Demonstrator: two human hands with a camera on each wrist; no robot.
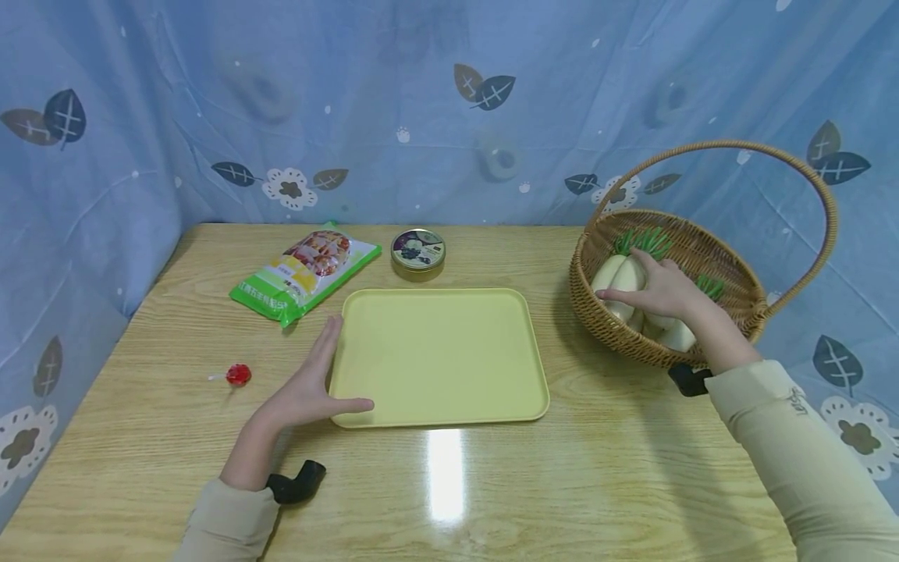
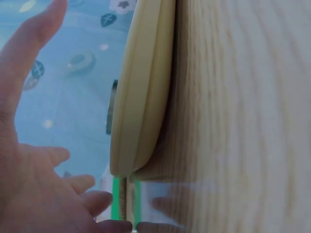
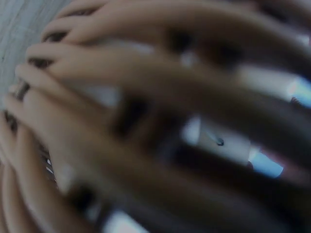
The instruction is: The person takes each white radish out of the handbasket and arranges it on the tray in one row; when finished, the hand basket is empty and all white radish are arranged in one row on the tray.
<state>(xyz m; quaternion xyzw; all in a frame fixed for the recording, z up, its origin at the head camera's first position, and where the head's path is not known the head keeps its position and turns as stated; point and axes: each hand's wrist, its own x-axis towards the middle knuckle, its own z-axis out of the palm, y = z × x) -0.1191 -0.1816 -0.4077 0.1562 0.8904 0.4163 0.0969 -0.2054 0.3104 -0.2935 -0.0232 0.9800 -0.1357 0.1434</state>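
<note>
My left hand point(image 1: 312, 390) is at the left edge of a pale yellow tray point(image 1: 438, 359), fingers straight and thumb spread over its front left corner. In the left wrist view the hand point(image 2: 46, 189) appears beside the tray's rim point(image 2: 141, 97), a gap between them. Over the wicker basket point(image 1: 618, 336), my right hand point(image 1: 663, 290) has its thumb and forefinger spread across a white radish point(image 1: 628, 277) with green stalks. Other white radishes point(image 1: 678, 337) lie under that hand. Blurred basket weave point(image 3: 121, 107) fills the right wrist view, hiding the right fingers.
A green-edged food packet point(image 1: 305, 269) lies behind the left hand, with a round tin point(image 1: 417, 251) behind the tray. A red lollipop point(image 1: 239, 375) is on the table at left. The basket's tall handle point(image 1: 730, 144) arches above the right side; a blue curtain point(image 1: 393, 117) hangs behind.
</note>
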